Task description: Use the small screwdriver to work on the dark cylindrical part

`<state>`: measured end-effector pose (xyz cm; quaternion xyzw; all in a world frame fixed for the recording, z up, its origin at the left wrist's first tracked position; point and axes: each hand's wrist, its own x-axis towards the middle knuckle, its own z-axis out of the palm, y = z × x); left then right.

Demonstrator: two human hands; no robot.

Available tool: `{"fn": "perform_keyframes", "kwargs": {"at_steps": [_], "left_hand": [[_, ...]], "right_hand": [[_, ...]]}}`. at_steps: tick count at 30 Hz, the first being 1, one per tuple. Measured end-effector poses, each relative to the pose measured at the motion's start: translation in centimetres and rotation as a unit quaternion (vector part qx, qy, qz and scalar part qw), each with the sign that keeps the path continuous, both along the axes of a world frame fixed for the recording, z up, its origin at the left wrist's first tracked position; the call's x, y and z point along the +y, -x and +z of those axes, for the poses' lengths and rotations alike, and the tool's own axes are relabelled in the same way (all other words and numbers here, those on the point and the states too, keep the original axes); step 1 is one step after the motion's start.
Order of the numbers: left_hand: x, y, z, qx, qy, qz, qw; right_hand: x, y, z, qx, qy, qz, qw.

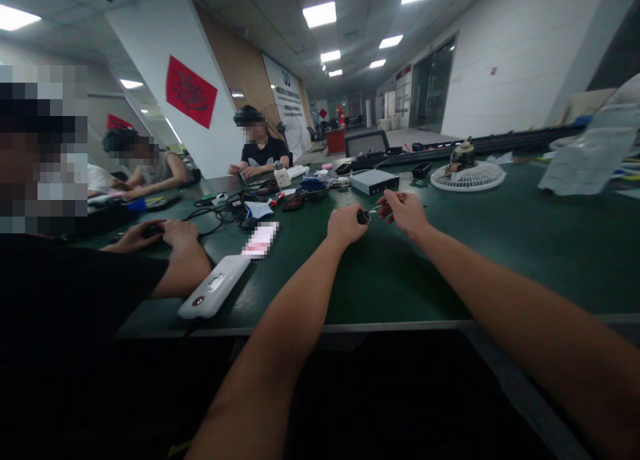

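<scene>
While a grey box (375, 181) sits just beyond both hands, the left fingers (364, 217) curl around a small dark round part (363, 216), the right fingers (389, 205) pinching a thin tool (375, 209).

A flat box (375, 181) sits on a worktable (480, 260), a small tray (421, 171) just to its right and a fan grille (469, 183) farther right. Behind the box stands a chair (367, 143). To the box's left lie cables (215, 213) and a face mask (259, 210); a long handheld device (215, 288) rests nearer the front-left edge. Before the box, the left hand (347, 225) holds a small round part (363, 217), right of which is the right hand (404, 212).
</scene>
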<state>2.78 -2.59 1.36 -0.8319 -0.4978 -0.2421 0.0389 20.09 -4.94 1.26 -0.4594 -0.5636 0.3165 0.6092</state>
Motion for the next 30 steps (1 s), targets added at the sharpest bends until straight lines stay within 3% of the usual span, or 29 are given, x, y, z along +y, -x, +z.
{"fn": "perform_keyframes", "kwargs": {"at_steps": [4, 10, 18, 25, 30], "left_hand": [[-0.02, 0.0, -0.01, 0.001, -0.003, -0.003, 1.0], [0.05, 0.1, -0.03, 0.002, -0.006, -0.005, 1.0], [-0.02, 0.01, 0.02, 0.008, -0.003, 0.0, 1.0], [-0.14, 0.02, 0.1, 0.007, -0.007, 0.003, 1.0], [-0.23, -0.04, 0.15, 0.015, -0.003, 0.003, 1.0]], "right_hand": [[0.01, -0.05, -0.1, -0.036, 0.016, -0.027, 0.999], [-0.03, 0.1, 0.02, 0.021, 0.021, 0.007, 1.0], [0.03, 0.0, -0.11, -0.005, 0.027, -0.003, 1.0], [-0.24, 0.19, 0.16, 0.038, 0.033, 0.02, 0.999], [0.04, 0.02, -0.16, -0.007, 0.035, -0.007, 0.999]]}}
